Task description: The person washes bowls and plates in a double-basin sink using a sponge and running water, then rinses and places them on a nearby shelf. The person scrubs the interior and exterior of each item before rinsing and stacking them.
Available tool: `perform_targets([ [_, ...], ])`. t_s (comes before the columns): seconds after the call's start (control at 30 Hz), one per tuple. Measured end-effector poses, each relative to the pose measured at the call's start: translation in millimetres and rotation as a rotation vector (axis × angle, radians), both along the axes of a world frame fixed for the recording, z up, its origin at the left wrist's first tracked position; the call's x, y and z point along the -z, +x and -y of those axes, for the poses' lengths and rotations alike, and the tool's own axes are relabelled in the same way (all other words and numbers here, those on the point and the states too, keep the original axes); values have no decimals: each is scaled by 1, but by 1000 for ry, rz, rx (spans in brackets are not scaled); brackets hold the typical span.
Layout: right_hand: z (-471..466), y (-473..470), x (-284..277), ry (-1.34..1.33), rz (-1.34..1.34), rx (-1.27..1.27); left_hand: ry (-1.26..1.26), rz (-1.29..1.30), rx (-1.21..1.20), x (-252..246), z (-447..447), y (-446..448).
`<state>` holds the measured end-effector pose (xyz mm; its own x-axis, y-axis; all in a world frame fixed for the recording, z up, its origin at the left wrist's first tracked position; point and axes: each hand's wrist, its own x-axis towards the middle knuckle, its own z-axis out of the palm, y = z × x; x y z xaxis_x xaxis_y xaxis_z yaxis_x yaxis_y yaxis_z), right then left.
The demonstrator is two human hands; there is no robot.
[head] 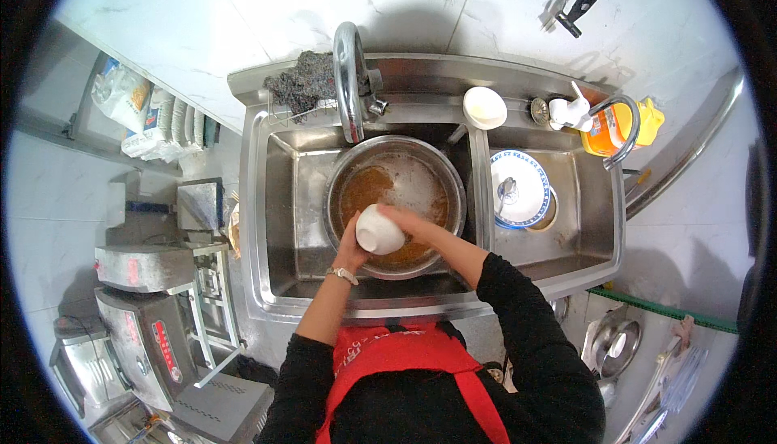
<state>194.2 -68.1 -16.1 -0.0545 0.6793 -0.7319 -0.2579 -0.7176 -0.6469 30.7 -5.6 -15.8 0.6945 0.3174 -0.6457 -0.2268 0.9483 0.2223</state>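
My left hand (352, 248) grips a small white bowl (381, 233), tilted with its base towards me, above a large round metal basin (459, 201). My right hand (400, 220) is at the bowl's upper right rim, slightly blurred; its fingertips are hidden, so its grip is unclear. Brownish water with foam (419, 180) fills part of the basin, which sits in the left compartment of a steel double sink (291, 250). A curved chrome faucet (348, 80) reaches over the basin's back edge.
A white bowl (485, 108) stands on the ledge behind the divider. Blue-rimmed dishes (522, 183) with a spoon lie in the right compartment. A dark mesh cloth (303, 83) hangs behind left; a yellow-orange container (613, 128) and a white pump top (570, 111) are at back right.
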Motion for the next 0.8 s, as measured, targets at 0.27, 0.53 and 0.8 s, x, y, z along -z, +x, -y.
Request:
perform_targets([
  [0.27, -10, 8, -8, 224, 565, -357, 132, -157, 72, -4, 6, 11],
  [0.53, 29, -60, -87, 921, 1285, -125, 240, -288, -47, -35, -1, 21],
  [0.8, -6, -31, -58, 372, -378, 483, 781, -327, 83, -83, 7, 9],
])
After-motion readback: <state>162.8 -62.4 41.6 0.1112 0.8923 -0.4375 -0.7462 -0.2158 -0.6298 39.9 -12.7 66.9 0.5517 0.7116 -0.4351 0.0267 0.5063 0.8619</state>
